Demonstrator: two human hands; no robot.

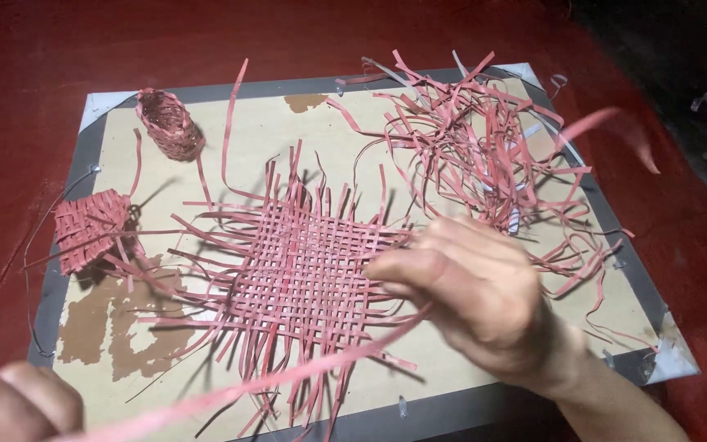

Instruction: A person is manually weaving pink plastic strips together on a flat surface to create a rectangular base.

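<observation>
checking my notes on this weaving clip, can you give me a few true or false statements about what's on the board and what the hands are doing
1. The flat woven mat lies in the middle of the board. True.
2. The small woven basket sits at the board's near right corner. False: it sits near the far left corner.
3. The right hand is at the mat's right edge. True.
4. The loose strips are piled beside the left hand. False: they are piled at the far right.
5. The strips are blue. False: they are pinkish red.

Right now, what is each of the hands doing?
Left hand: closed, holding the long red strip.
Right hand: closed, pinching the same strip.
</observation>
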